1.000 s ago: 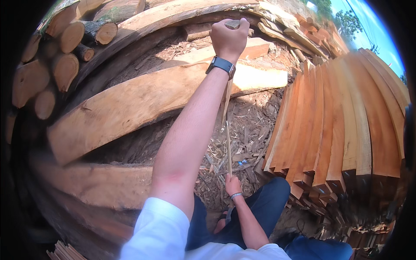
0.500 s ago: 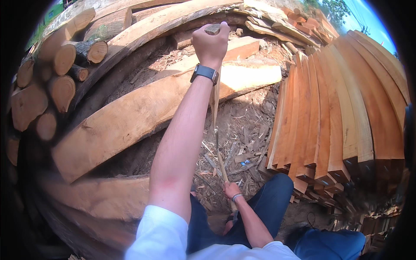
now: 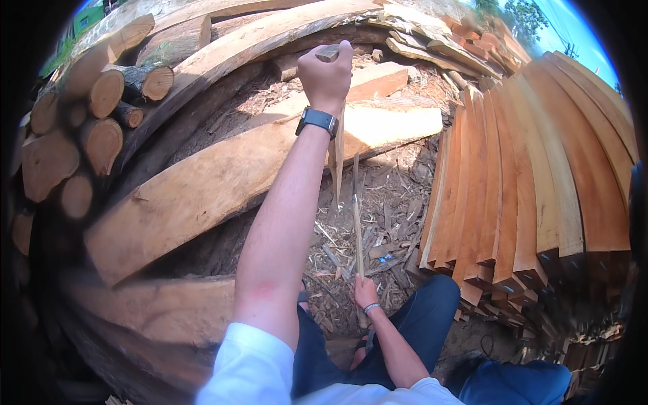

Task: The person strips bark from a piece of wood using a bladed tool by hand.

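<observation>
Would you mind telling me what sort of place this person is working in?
Most likely an outdoor timber yard or sawmill: stacked round logs, big rough-sawn slabs, a row of cut planks, and wood chips on the ground.

Outdoor timber yard in bright daylight. A stack of round logs (image 3: pixel 81 128), cut ends facing the camera, occupied the upper left of the frame. Large rough-sawn slabs (image 3: pixel 223 175) lay diagonally across the centre, pale cut faces lit by the sun, with a darker slab (image 3: pixel 155 317) in shade at lower left. A row of reddish planks (image 3: pixel 533 175) stood on edge along the right side, leaning one against another. The ground (image 3: pixel 391 202) between them was bare earth strewn with bark, chips and splinters. Blue sky (image 3: pixel 574 27) and a tree (image 3: pixel 513 10) showed at the upper right.
</observation>
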`<state>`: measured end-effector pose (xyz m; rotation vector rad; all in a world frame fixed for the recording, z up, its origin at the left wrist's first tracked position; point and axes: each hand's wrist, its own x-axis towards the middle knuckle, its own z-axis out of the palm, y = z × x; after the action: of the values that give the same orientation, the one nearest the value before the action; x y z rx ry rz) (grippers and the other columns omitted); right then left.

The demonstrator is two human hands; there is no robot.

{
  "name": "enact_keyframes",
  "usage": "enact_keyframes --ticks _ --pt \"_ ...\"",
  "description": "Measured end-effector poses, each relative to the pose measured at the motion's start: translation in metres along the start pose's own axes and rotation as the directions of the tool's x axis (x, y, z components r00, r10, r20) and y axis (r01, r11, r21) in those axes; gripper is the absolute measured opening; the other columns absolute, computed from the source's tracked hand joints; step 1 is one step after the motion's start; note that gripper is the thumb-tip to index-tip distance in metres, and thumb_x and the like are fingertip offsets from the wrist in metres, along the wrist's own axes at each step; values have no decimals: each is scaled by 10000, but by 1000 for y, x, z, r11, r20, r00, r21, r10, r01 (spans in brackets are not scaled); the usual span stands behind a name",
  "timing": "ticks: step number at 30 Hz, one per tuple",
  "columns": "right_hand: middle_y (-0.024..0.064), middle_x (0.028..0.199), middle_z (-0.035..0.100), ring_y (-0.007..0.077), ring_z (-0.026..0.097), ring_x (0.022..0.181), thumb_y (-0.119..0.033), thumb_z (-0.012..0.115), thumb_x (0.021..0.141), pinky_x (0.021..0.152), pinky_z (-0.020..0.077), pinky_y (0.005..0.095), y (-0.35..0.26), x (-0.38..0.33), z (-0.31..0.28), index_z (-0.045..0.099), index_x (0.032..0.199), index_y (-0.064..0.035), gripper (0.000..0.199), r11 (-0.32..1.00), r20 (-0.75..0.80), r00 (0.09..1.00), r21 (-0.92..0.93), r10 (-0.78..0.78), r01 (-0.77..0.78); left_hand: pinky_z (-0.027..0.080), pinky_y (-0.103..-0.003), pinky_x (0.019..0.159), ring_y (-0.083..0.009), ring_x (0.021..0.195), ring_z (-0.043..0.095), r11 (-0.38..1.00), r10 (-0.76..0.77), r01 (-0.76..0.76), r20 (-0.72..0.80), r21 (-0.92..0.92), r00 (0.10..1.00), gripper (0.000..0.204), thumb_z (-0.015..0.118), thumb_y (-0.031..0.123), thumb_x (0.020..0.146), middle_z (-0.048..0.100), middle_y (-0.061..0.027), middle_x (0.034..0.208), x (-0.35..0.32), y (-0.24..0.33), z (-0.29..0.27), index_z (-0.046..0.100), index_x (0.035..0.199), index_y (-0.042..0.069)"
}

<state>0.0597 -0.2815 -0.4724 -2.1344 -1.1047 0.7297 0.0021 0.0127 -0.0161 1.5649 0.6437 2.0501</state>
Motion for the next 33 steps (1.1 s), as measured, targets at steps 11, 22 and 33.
enact_keyframes --ticks 11,22,33 --pt "282 682 632 435 661 729 -413 461 954 712 513 486 0 -8 12 682 768 52 547 1000 62 998 -29 -3 5 488 -245 478 -112 485 613 1000 -23 23 5 -8 1000 307 672 226 852 633 -56 556 -4 -3 -3 661 654 -8" --pt "265 650 626 415 668 713 -423 455 961 697 509 490 8 -3 15 670 722 59 578 992 7 996 -90 87 -86 495 -250 474 -122 488 620 999 -41 41 -2 -23 999 314 667 224 854 640 -59 568 -3 -1 3 659 644 -10" --pt "153 545 595 277 621 473 -363 439 982 475 494 417 5 -6 9 620 670 43 543 964 261 934 39 244 -263 493 -254 462 -115 479 613 999 -38 37 -24 -31 999 316 678 233 847 632 -54 556 -1 -5 -1 652 649 -12"
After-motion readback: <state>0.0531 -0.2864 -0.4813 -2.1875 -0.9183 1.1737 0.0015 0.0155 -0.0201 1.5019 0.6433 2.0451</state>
